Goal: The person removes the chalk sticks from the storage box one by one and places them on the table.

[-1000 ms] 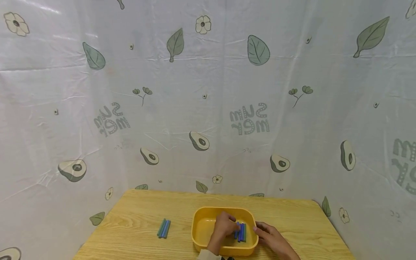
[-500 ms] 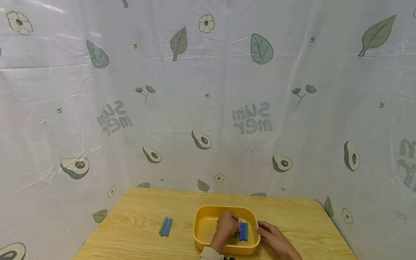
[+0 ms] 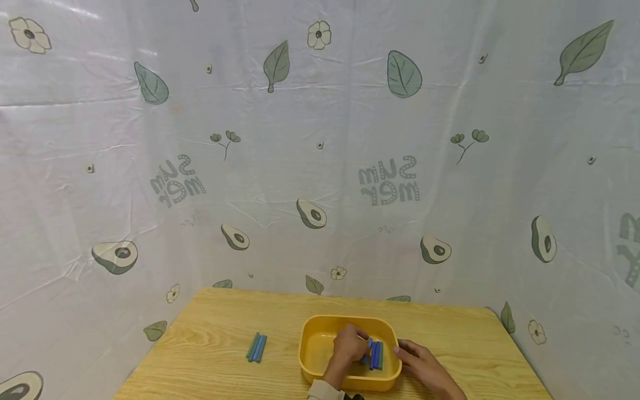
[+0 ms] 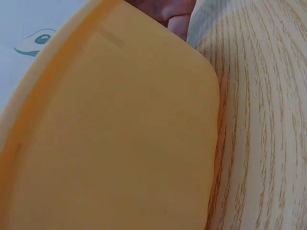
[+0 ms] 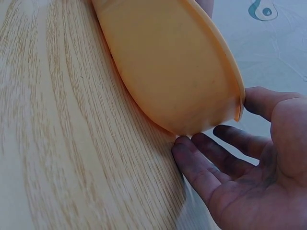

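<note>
In the lower centre of the frame, a rounded-rectangular yellow tray (image 3: 367, 383), smooth and seemingly plastic, sits on a wood-grained tabletop (image 3: 220, 333). Slim, straight blue and green sticks (image 3: 376, 355) lie side by side against one another in its right half. The left hand (image 3: 350, 343), reaching up from a pale sleeve (image 3: 322, 390), is inside the tray with its fingertips just beside those sticks; whether its grip is clenched on one cannot be told. The right hand (image 3: 422, 364) grips the tray's right end, thumb at the thin rim and fingertips against the curved outer wall. Further left on the tabletop, a small bundle of green and light-blue sticks (image 3: 256, 348) lies slanted. A creased, glossy pale sheet (image 3: 275, 172) printed with leaves, flowers and halved avocados fills the upper frame.
</note>
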`<state>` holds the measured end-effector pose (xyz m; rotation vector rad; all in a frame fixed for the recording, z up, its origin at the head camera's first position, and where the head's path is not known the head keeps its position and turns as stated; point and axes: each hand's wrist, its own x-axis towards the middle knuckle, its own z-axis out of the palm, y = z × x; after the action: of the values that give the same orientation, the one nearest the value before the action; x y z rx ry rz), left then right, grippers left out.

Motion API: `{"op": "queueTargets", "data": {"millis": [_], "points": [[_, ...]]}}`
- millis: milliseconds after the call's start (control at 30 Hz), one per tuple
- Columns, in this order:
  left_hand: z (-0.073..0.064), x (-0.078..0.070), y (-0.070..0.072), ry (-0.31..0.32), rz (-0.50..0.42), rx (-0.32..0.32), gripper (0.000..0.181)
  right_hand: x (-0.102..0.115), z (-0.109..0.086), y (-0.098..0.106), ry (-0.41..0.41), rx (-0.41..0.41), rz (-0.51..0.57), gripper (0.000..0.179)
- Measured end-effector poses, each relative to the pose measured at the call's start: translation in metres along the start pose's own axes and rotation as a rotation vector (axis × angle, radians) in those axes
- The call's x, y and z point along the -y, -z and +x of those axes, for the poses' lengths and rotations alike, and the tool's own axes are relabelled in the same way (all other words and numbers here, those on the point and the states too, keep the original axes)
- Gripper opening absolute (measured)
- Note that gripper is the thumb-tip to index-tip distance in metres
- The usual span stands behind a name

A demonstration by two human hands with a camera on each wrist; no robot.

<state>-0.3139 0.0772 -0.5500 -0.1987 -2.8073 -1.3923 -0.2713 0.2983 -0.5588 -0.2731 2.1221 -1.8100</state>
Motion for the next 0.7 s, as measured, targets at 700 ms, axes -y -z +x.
{"op": "queueTargets", "data": {"millis": [700], "points": [[0.003, 0.0065, -0.001, 0.048, -0.137, 0.028, 0.021, 0.0, 0.0001, -0.0004, -0.005, -0.012, -0.008, 0.076]]}}
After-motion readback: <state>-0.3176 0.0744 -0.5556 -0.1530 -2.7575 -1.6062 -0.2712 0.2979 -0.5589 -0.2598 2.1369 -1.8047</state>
